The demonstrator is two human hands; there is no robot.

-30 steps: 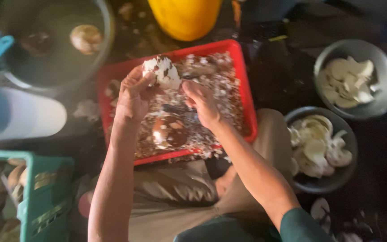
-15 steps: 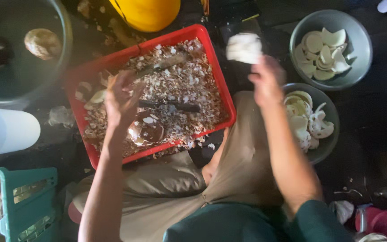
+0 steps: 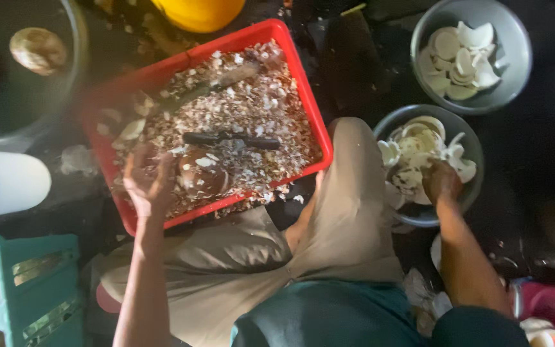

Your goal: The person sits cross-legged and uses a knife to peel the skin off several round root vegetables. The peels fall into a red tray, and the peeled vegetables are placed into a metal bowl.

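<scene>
Across the lap, a red tray [image 3: 303, 96] tilts toward the knees, its floor covered in pale and brown shell scraps; left hand [image 3: 148, 183] lies at the tray's near-left corner, fingers loosely spread over the scraps, grip slack and holding nothing that can be made out; just right of it a brown rounded coconut piece [image 3: 202, 173] rests among the scraps, touching or nearly touching the hand, cannot tell which; a dark-handled knife [image 3: 232, 139] lies flat mid-tray, apart from both hands; right hand [image 3: 441, 182] is down inside the near grey bowl [image 3: 476, 144], fingers curled among white coconut pieces [image 3: 412, 148], whether the grip closes on one cannot be told; a second grey bowl [image 3: 518, 64] farther off holds more white pieces; a yellow tub [image 3: 200, 13] stands beyond the tray; a teal crate [image 3: 40, 289] sits lower left; a large dark basin [image 3: 78, 38] upper left holds one husked coconut [image 3: 38, 50].
</scene>
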